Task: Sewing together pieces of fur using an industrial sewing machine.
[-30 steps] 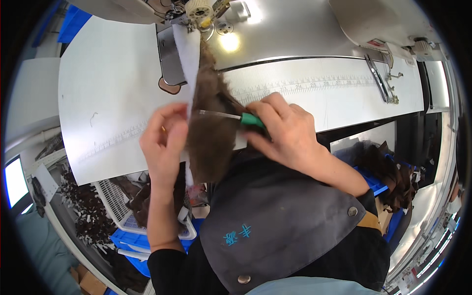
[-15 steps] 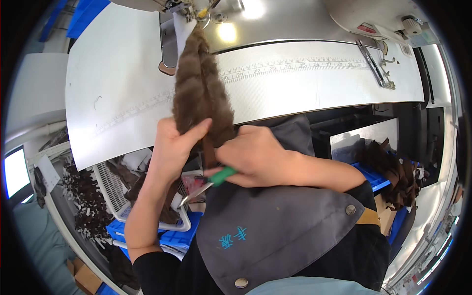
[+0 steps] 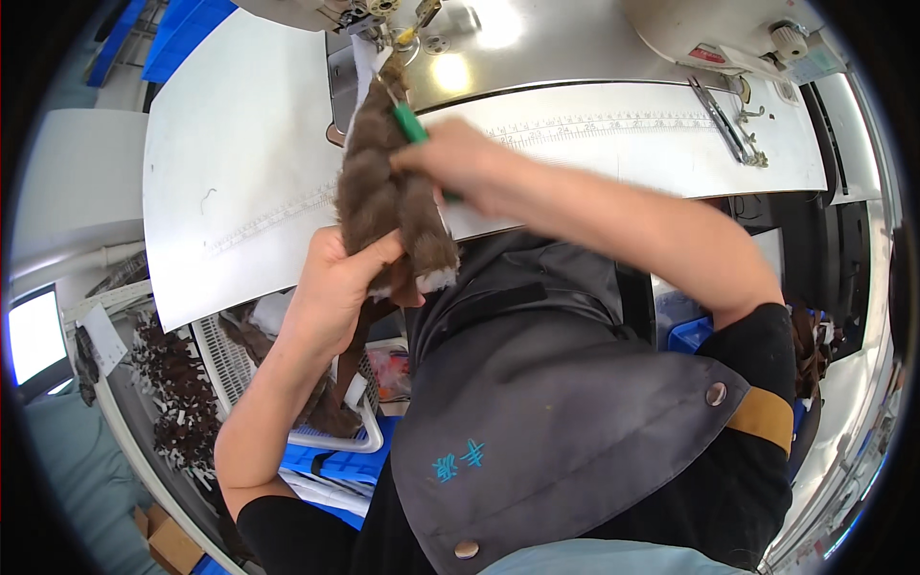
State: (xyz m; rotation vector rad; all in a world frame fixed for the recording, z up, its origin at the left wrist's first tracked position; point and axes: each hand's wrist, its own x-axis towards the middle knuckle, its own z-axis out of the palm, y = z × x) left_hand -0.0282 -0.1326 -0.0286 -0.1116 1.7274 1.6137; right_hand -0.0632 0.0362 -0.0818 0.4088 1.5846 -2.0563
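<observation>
A long piece of brown fur (image 3: pixel 367 187) runs from under the sewing machine head (image 3: pixel 307 10) toward me, with a seam line down its middle and a white tuft at its near right end. My left hand (image 3: pixel 333 283) pinches its near end, thumb on top. A smooth brown strip (image 3: pixel 353 350) hangs below that hand. My right hand (image 3: pixel 455 163), blurred, is closed round a green-handled tool (image 3: pixel 409 123) with a slim metal tip. The tip lies along the fur close to the machine's needle area; its exact kind is unclear.
Tweezers (image 3: pixel 719 120) lie on the white table (image 3: pixel 594 163) at the right. Below the table, a white basket (image 3: pixel 218 359) holds fur scraps beside a pile of brown and white trimmings (image 3: pixel 177 402). A blue crate (image 3: pixel 345 465) stands under the basket.
My right hand has swung up and away from my body, taking the green-handled tool from beside the fur's near end to the machine. My left hand keeps its hold on the fur.
</observation>
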